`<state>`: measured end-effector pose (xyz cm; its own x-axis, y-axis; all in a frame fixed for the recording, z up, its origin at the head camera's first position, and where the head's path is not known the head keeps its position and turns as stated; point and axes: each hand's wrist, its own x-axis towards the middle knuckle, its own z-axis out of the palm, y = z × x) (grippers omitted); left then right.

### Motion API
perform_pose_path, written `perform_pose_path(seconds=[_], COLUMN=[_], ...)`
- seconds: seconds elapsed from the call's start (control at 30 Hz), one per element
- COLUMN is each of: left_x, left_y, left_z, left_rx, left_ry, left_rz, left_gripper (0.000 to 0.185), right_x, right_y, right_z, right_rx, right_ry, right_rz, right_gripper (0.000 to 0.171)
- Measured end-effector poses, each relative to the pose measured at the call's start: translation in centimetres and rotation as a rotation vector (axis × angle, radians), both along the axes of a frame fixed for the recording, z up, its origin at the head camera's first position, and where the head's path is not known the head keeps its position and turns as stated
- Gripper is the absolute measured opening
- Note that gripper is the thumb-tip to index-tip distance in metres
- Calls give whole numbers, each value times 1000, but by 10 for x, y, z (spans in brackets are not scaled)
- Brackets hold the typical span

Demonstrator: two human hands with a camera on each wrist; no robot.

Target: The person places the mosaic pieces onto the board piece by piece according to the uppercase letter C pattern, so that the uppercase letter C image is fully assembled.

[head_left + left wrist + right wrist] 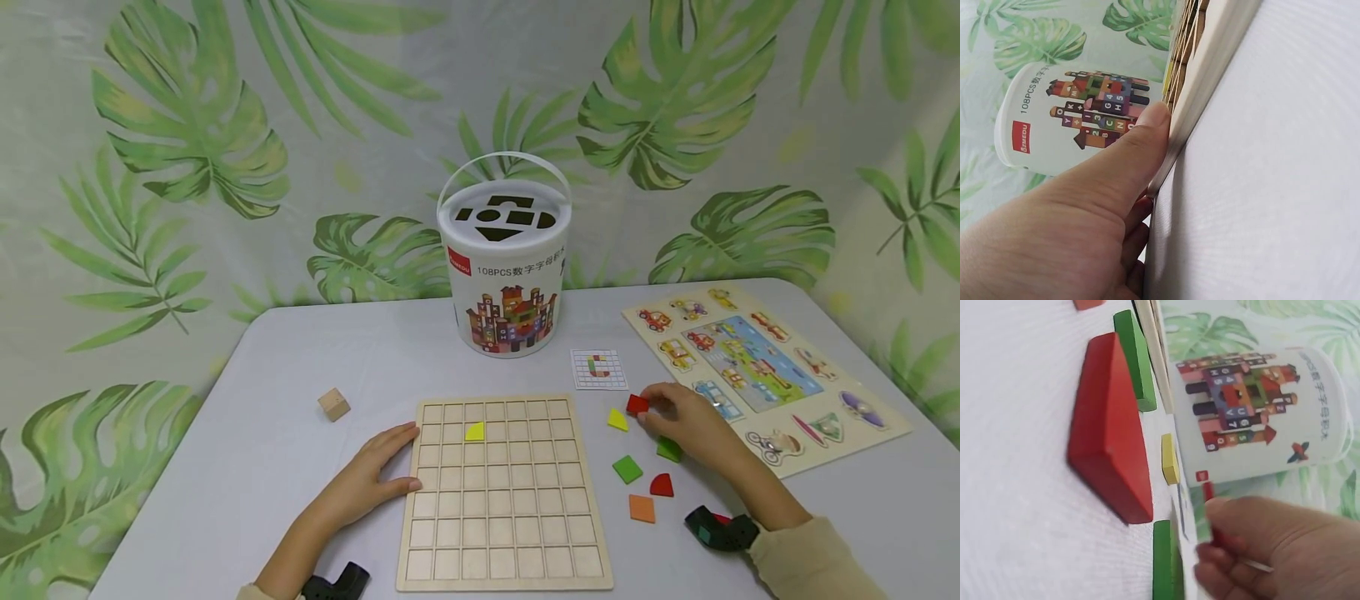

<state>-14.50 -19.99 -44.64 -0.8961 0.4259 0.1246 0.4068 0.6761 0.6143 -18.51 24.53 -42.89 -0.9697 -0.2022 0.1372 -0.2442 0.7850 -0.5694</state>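
A wooden grid board (501,533) lies in front of me with one yellow piece (474,431) set in a cell near its top. My left hand (405,457) rests flat on the table, its straight fingers and thumb (1147,125) touching the board's left edge (1210,87). To the right of the board, my right hand (651,408) pinches a small red piece (637,404), which also shows between the fingers as a red piece (1210,495) in the right wrist view. Around that hand lie a yellow piece (617,419), a green square (627,468), a second green piece (669,450), a red quarter-round (662,485) and an orange square (642,507).
A white block bucket (504,267) with a handle stands behind the board. A pattern card (598,368) lies to the bucket's right. A vehicle puzzle board (765,367) takes up the right side. A plain wooden cube (333,404) sits at the left.
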Motion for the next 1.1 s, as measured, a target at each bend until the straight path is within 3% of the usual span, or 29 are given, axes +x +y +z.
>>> perform_pose_path(seconds=[0.27, 0.6, 0.83, 1.1], left_x=[0, 0, -1, 0], left_y=[1, 1, 1, 0], left_z=[2, 2, 2, 1], left_rx=[6, 0, 8, 15], left_ry=[-20, -16, -16, -22], left_rz=[1, -2, -3, 1], left_gripper=[70, 70, 69, 70], right_x=[7, 10, 1, -8], right_y=[-21, -67, -109, -144], right_z=[23, 48, 53, 31], right_rx=[-70, -118, -184, -246], right_ry=[220, 282, 252, 96], right_rz=[66, 210, 331, 447], right_gripper=[36, 33, 32, 29])
